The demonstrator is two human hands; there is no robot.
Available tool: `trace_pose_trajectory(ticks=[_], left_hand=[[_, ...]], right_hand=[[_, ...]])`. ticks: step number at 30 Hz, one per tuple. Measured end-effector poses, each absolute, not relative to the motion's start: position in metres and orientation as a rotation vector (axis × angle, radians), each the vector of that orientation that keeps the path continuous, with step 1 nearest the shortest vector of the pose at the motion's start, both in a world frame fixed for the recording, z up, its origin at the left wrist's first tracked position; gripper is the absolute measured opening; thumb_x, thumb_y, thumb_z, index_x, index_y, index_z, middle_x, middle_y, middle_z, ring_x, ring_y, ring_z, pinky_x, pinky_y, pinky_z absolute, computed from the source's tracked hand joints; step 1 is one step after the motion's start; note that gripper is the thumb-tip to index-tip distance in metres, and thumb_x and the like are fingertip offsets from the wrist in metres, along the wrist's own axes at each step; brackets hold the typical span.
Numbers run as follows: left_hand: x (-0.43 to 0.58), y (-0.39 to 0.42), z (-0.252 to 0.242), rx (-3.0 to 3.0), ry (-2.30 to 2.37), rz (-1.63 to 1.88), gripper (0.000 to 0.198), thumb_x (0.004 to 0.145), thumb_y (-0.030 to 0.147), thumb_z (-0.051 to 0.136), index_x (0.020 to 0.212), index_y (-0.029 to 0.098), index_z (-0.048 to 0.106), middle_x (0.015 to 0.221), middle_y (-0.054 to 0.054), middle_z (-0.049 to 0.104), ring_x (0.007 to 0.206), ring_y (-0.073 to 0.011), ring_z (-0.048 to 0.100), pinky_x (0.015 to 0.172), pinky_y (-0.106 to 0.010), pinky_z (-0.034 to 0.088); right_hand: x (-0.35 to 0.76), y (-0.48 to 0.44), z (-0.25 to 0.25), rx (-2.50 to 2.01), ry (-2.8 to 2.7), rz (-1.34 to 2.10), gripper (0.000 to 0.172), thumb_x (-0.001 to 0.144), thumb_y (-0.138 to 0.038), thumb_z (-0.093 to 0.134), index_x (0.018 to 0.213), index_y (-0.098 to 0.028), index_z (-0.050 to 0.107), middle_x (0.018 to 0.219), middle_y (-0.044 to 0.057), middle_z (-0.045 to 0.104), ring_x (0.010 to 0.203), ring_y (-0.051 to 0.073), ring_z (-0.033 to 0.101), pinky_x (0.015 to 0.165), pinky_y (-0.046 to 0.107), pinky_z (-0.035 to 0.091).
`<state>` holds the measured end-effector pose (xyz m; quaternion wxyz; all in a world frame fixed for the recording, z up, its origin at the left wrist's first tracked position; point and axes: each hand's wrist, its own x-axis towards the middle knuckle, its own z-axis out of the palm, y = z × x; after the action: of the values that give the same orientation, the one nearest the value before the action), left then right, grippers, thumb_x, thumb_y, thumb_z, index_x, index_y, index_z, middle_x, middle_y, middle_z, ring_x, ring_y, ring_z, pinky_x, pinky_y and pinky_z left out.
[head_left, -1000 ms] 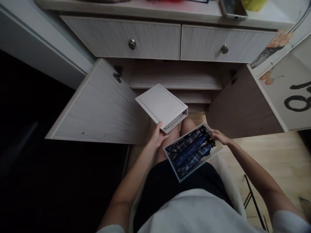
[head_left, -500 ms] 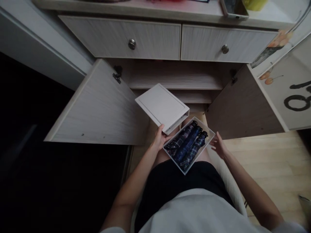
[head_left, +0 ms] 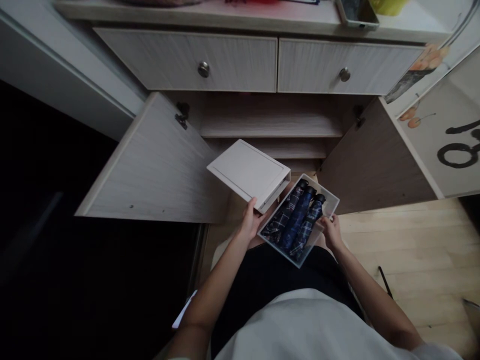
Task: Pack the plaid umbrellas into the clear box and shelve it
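Note:
My left hand is closed on the near corner of a flat white storage box casing, thumb on top and its other fingers partly hidden beneath. My right hand pinches the right wall of a pale, open-topped drawer tray, which is tilted over my lap. Three folded umbrellas lie side by side in the tray: a dark plaid umbrella, a plain navy umbrella and a blue plaid umbrella. Their black handles point away from me. The casing's open end faces the tray.
Ahead stands a pale wooden cabinet with its left door and right door swung open, showing inner shelves. Two closed drawers sit above. A phone-like dark object lies on the cabinet top.
My right hand has come in from beside the tray and closed on its right wall. The tray has shifted slightly right, and the casing's far end has dipped a little toward me.

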<state>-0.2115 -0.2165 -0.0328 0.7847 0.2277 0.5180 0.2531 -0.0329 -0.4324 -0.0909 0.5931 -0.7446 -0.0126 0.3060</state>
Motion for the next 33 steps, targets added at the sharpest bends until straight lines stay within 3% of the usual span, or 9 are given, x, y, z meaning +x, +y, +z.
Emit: trace_pose_trajectory(ticks=[4, 8, 13, 20, 23, 33], left_hand=[[-0.208, -0.251, -0.035, 0.431, 1.137, 0.556, 0.036, 0.096, 0.041, 0.064, 0.128, 0.025, 0.065, 0.141, -0.009, 0.069, 0.129, -0.0239, 0.066, 0.097, -0.034, 0.06], [-0.198, -0.291, -0.034, 0.348, 1.102, 0.575, 0.04, 0.099, 0.043, 0.06, 0.136, 0.026, 0.062, 0.154, -0.009, 0.061, 0.139, -0.0256, 0.06, 0.102, -0.036, 0.058], [-0.189, -0.316, -0.035, 0.273, 1.108, 0.553, 0.046, 0.102, 0.044, 0.057, 0.145, 0.03, 0.056, 0.161, -0.008, 0.054, 0.146, -0.0263, 0.054, 0.107, -0.039, 0.056], [-0.194, -0.317, -0.043, 0.328, 1.115, 0.569, 0.048, 0.096, 0.05, 0.066, 0.14, 0.033, 0.06, 0.151, -0.008, 0.063, 0.14, -0.0282, 0.06, 0.107, -0.045, 0.056], [-0.198, -0.315, -0.045, 0.348, 1.124, 0.589, 0.047, 0.093, 0.048, 0.07, 0.137, 0.032, 0.062, 0.148, -0.008, 0.065, 0.134, -0.0268, 0.064, 0.104, -0.042, 0.057], [-0.21, -0.299, -0.035, 0.49, 1.052, 0.625, 0.057, 0.087, 0.05, 0.077, 0.135, 0.023, 0.064, 0.143, -0.011, 0.069, 0.13, -0.0304, 0.065, 0.093, -0.035, 0.062]], right_hand=[[0.015, -0.463, -0.069, -1.732, -0.107, 0.693, 0.043, 0.068, -0.048, 0.059, 0.106, -0.032, 0.048, 0.08, -0.001, 0.054, 0.075, 0.022, 0.059, 0.072, 0.039, 0.056], [0.076, -0.48, -0.024, -1.813, -0.122, 0.744, 0.052, 0.063, -0.044, 0.062, 0.113, -0.031, 0.058, 0.084, 0.001, 0.061, 0.079, 0.023, 0.06, 0.072, 0.037, 0.055], [0.105, -0.471, 0.008, -1.957, -0.283, 0.957, 0.043, 0.062, -0.039, 0.066, 0.102, -0.024, 0.068, 0.08, 0.003, 0.066, 0.081, 0.025, 0.063, 0.07, 0.037, 0.056], [0.082, -0.426, -0.004, -1.935, -0.464, 1.191, 0.028, 0.063, -0.035, 0.067, 0.087, -0.021, 0.068, 0.071, 0.0, 0.063, 0.067, 0.019, 0.059, 0.057, 0.029, 0.053], [0.077, -0.409, -0.002, -1.926, -0.542, 1.244, 0.023, 0.063, -0.034, 0.068, 0.082, -0.021, 0.066, 0.072, 0.001, 0.063, 0.066, 0.018, 0.059, 0.054, 0.026, 0.05], [0.05, -0.362, -0.002, -1.833, -0.643, 1.417, 0.021, 0.069, -0.032, 0.07, 0.086, -0.021, 0.067, 0.077, 0.002, 0.064, 0.073, 0.018, 0.061, 0.06, 0.027, 0.054]])
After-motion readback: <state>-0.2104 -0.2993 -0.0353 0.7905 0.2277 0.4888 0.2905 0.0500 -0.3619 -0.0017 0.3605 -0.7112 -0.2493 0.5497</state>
